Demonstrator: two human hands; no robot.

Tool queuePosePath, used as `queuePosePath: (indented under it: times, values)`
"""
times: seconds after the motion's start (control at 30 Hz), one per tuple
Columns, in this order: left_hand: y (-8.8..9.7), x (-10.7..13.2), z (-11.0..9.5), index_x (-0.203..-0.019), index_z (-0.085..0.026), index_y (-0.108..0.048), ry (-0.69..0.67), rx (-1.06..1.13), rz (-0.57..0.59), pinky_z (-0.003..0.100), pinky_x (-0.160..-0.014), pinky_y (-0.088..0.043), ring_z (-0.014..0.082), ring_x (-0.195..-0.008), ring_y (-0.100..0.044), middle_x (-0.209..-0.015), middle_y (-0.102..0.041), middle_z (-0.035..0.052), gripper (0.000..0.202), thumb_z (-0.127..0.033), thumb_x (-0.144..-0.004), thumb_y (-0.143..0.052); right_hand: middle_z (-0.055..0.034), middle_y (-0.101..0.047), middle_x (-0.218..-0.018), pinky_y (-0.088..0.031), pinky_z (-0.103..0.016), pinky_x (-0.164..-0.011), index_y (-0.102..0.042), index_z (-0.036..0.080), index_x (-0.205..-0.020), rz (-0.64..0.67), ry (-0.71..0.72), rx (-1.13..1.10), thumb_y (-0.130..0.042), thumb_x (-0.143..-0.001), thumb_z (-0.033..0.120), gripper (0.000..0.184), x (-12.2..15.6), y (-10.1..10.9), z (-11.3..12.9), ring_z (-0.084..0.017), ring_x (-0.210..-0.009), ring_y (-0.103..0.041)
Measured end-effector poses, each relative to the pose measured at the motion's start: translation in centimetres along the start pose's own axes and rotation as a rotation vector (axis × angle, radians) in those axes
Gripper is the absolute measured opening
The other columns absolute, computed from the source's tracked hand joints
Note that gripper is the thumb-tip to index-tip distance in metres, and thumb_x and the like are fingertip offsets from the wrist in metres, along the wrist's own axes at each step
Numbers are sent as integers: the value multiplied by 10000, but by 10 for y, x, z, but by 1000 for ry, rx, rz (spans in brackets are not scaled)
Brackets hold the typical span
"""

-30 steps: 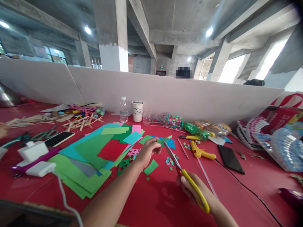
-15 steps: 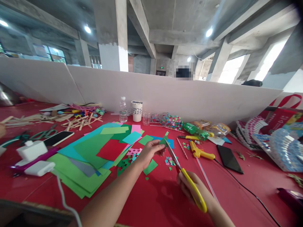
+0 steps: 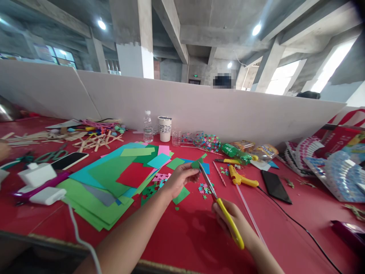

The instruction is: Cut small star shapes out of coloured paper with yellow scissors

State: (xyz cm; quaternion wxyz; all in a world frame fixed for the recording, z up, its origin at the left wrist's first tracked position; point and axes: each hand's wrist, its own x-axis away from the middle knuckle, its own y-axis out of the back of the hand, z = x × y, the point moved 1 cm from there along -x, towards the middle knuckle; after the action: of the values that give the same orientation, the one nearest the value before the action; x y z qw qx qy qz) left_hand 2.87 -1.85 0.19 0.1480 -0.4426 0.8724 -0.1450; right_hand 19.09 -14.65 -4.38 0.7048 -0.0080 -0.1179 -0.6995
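Scissors point(image 3: 226, 214) at green paper point(image 3: 195, 164)
Left hand point(image 3: 181, 179) pinches the paper; right hand point(image 3: 237, 218) grips the scissors, blade tips meeting the paper.

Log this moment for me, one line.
left hand: holding green paper | right hand: holding scissors, blades at green paper | table: glue gun, stars

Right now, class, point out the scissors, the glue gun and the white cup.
Scissors point(image 3: 224, 210): head view, on the yellow handle.
Glue gun point(image 3: 243, 180): head view, on the yellow body.
White cup point(image 3: 164, 130): head view, on the printed side.
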Motion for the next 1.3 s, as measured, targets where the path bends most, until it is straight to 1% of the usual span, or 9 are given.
queuePosePath:
  times: [0.13, 0.27, 0.37, 0.43, 0.53, 0.63, 0.83, 1.07, 1.3]
  values:
    - [2, -1, -2, -724, -123, -637, -19, 19, -56, 215, -565, -414, 95, -558, -568, -638, -621, 10, 116, -226, -718, -690, 72, -305, -589, -219, -178, -406, -405, 205, -704, -4, 8, 6, -584, -817, 522, 381, 0, 1, -2, -69, -483, -310]
    - [2, -1, -4, -701, -149, -589, -61, 32, -98, 215, -573, -412, 98, -573, -566, -632, -618, -2, 113, -226, -731, -665, 75, -307, -573, -220, -183, -393, -402, 207, -688, 9, 23, 21, -563, -813, 572, 418, -1, 0, 1, -70, -466, -311]
    - [0, 1, -8, -703, -164, -564, -136, -85, -90, 228, -590, -420, 107, -595, -563, -640, -607, -11, 121, -247, -772, -619, 84, -307, -531, -220, -184, -366, -404, 211, -680, 33, 28, 36, -485, -818, 650, 467, 1, 1, 5, -68, -427, -290]
    - [-1, 3, -10, -700, -171, -553, -191, -188, -83, 238, -608, -428, 114, -606, -561, -642, -601, -15, 134, -259, -794, -592, 87, -318, -501, -239, -184, -355, -438, 208, -698, 54, 30, 53, -442, -812, 692, 497, 3, 3, 8, -72, -408, -292]
    - [-2, 4, -13, -714, -171, -559, -248, -303, -72, 245, -620, -428, 115, -607, -552, -634, -590, -17, 144, -263, -824, -549, 85, -363, -493, -296, -190, -373, -498, 194, -764, 97, 30, 76, -450, -790, 715, 524, 8, 6, 14, -76, -406, -330]
    - [-2, 4, -12, -740, -166, -579, -277, -349, -58, 247, -630, -427, 114, -611, -550, -634, -587, -16, 142, -260, -836, -533, 82, -386, -514, -326, -192, -406, -496, 189, -775, 125, 39, 80, -460, -798, 701, 514, 11, 6, 17, -72, -418, -356]
    - [-2, 3, -9, -768, -158, -598, -229, -235, -48, 246, -616, -437, 118, -617, -574, -667, -616, -1, 120, -248, -828, -544, 85, -380, -489, -306, -194, -403, -494, 180, -788, 141, 81, 77, -443, -824, 680, 504, 10, 3, 18, -69, -400, -356]
    - [-2, 2, -7, -780, -155, -613, -208, -121, -30, 260, -649, -467, 127, -653, -604, -721, -654, 18, 99, -238, -814, -571, 78, -397, -501, -334, -199, -410, -505, 168, -800, 134, 79, 81, -430, -814, 701, 539, 10, 4, 19, -74, -405, -380]
    - [-3, 2, -7, -763, -158, -606, -194, -95, -38, 253, -633, -463, 123, -633, -606, -715, -665, 13, 96, -244, -800, -583, 79, -398, -489, -343, -206, -411, -525, 166, -805, 117, 68, 86, -430, -798, 717, 559, 8, 4, 16, -78, -396, -383]
